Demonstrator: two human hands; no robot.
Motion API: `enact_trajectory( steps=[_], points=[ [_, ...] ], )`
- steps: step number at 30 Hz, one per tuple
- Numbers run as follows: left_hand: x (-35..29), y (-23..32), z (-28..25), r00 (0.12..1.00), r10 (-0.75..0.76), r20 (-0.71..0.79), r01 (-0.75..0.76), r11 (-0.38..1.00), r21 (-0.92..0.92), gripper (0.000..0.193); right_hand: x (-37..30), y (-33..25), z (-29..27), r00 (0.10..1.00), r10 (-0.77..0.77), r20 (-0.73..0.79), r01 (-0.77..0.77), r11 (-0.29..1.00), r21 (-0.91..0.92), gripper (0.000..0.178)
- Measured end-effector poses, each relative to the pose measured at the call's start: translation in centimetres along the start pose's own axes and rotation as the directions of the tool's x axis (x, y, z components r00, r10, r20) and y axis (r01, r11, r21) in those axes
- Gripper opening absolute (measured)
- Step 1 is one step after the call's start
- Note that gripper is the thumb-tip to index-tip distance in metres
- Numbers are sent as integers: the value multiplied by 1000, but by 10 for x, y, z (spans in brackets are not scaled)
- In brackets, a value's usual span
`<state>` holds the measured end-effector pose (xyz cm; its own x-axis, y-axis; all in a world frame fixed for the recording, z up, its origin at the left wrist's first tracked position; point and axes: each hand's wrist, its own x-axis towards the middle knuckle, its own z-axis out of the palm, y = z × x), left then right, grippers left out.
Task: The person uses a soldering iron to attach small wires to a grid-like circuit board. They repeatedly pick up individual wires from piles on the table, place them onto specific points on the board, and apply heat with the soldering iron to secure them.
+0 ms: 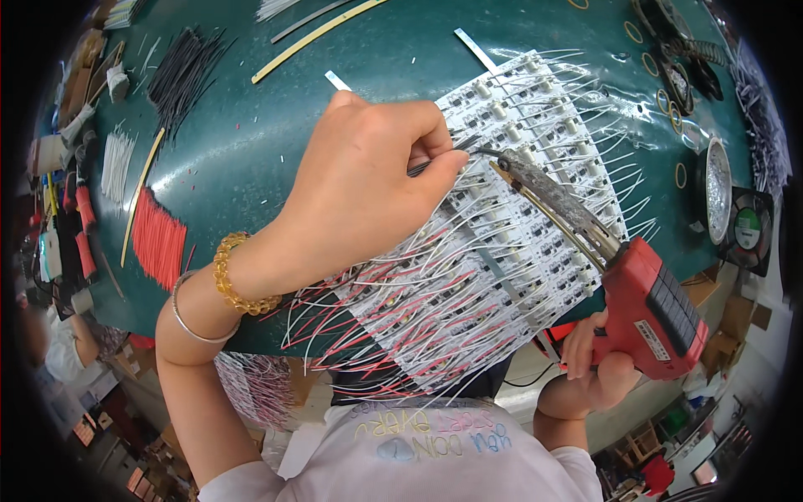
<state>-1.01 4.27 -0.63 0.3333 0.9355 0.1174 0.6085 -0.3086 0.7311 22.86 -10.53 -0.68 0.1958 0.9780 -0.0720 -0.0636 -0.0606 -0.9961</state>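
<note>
My left hand [360, 180] is closed in a pinch on thin black wires [420, 168], over the far left part of a white circuit board panel [581, 180]. My right hand [598, 364] grips a red soldering gun [657, 305] at the panel's right side. Its metal tip points left, close to my left fingertips and the wire ends. Whether the tip touches a wire or the board I cannot tell. White wires stick out along the panel's right edge, and red and white wires [401, 318] hang over its near left part.
On the green table [226, 151] to the left lie bundles of black wires [188, 71], white wires [117, 163] and red wires [157, 238]. A yellow strip [314, 42] lies at the back. Far right stand a round metal dish [717, 191], a small fan [747, 230] and a coiled-spring iron holder [703, 52].
</note>
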Motion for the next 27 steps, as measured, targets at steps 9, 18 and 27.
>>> enact_trajectory(
  steps=[9,18,27],
  points=[
    [0,0,1,1000,28,-10,-27,998,59,17,3,-2,0,997,-58,42,57,998,30,71],
    [-1,5,-4,1000,-7,12,7,999,40,12,3,-5,4,998,-52,38,51,998,30,75],
    [-14,37,-29,990,100,-102,-85,987,137,7,-10,-1,-15,996,-71,-44,73,997,36,76]
  ],
)
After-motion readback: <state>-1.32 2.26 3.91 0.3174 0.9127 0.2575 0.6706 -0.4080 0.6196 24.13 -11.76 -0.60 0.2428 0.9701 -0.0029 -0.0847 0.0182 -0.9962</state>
